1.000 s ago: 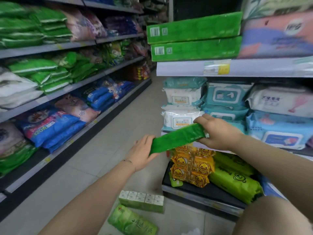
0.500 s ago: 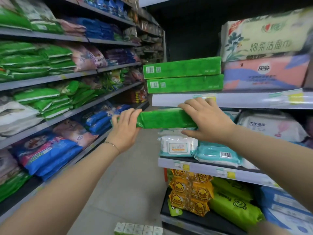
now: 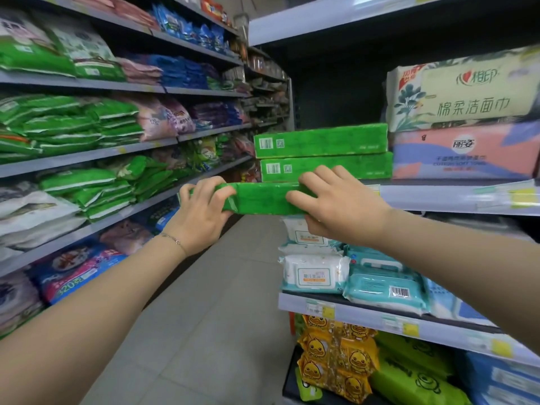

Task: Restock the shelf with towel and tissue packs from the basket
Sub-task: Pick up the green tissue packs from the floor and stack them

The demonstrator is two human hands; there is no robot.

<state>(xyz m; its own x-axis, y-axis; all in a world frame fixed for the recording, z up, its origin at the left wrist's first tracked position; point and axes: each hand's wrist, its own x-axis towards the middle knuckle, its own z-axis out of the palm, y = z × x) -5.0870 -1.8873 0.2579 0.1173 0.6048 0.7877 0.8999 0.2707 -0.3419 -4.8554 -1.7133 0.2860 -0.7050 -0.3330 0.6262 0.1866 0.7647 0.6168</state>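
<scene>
The person holds a long green pack (image 3: 263, 198) level and lengthwise in front of the shelf (image 3: 455, 197), just below its front edge. The pack lies the same way as the two matching packs (image 3: 321, 153) stacked there beside a pink towel pack (image 3: 464, 153), probably so it can join that pile without turning. One hand at each end keeps the soft, slender pack from sagging. The left hand (image 3: 201, 211) wraps the left end, fingers curled over the top. The right hand (image 3: 336, 206) clamps the right end, thumb on the near face and fingers over the top. The pack is off the shelf, and the basket is out of view.
</scene>
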